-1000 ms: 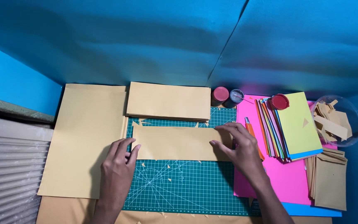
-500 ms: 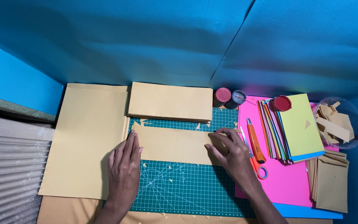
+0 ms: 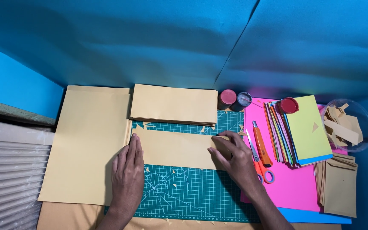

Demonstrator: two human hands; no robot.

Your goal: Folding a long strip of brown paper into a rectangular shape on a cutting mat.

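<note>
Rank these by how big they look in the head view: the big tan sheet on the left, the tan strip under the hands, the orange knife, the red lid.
1. Big tan sheet
2. Tan strip, pressed by the left hand and right hand
3. Orange knife
4. Red lid

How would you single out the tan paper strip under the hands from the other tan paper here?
Find the green cutting mat in the middle. Across its upper half lies the tan strip, with the left hand flat at its left end and the right hand on its right end. Unlike the tan stack above and large sheet left, it is one narrow piece.
</note>
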